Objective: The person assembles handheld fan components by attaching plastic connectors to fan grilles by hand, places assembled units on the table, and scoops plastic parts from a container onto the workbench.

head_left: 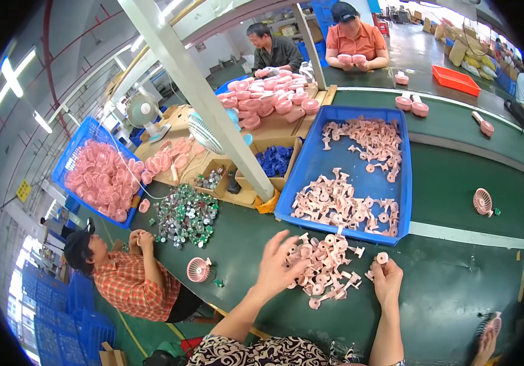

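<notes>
A heap of small pale-pink plastic parts (329,268), each a stem with a round disc end, lies on the green work surface in front of me. My left hand (279,268) is at the heap's left edge, fingers spread, with nothing seen in its grasp. To the right of the heap, my right hand (387,282) pinches one pink plastic part (382,258), its round end facing up. Just beyond, a blue tray (350,160) holds two larger groups of the same parts.
Left of me stand a pink fan cage (198,269), a pile of small green-and-silver motors (187,215) and a blue crate of pink covers (79,198). A post (213,110) rises behind. A co-worker's hand (487,343) is at lower right; a conveyor (451,177) carries fan pieces.
</notes>
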`<state>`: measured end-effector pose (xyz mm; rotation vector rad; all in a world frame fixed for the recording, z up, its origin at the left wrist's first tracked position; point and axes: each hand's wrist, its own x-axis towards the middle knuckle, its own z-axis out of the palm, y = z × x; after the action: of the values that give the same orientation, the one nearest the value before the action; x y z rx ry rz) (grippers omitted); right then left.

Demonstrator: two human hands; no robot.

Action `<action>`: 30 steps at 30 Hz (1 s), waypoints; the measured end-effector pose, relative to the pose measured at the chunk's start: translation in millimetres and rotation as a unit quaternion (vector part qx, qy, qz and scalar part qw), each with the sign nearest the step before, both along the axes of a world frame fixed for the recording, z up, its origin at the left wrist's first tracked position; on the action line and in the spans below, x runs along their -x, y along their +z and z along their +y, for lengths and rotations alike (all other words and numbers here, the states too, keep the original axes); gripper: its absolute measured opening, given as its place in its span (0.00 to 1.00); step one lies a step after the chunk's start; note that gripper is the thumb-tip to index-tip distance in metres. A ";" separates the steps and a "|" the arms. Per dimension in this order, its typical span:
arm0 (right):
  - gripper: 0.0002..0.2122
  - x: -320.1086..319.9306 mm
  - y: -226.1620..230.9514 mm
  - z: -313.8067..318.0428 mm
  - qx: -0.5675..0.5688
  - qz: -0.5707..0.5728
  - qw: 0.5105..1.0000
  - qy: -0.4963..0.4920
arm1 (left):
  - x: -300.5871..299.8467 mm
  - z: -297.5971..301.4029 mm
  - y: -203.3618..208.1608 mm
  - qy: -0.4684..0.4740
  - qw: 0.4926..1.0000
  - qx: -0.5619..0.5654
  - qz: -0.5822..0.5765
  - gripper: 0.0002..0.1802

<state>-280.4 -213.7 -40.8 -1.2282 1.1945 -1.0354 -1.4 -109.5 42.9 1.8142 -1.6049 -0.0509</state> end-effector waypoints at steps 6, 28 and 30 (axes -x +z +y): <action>0.06 -1.3 2.2 1.1 0.009 0.008 1.000 -0.006 | -29.2 104.7 -36.3 0.114 0.991 0.018 -0.075 0.32; 0.06 -1.9 -4.4 2.7 0.034 0.020 0.999 -0.016 | -16.6 151.7 -66.6 0.145 0.984 -0.064 -0.079 0.31; 0.06 -2.1 4.1 4.3 -0.001 0.028 1.000 -0.007 | -16.8 152.4 -63.5 0.147 0.984 -0.061 -0.081 0.31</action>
<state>-278.3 -209.3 -36.7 -1.2559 1.2486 -1.0156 15.4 42.9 -20.6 2.1830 -1.4498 0.1382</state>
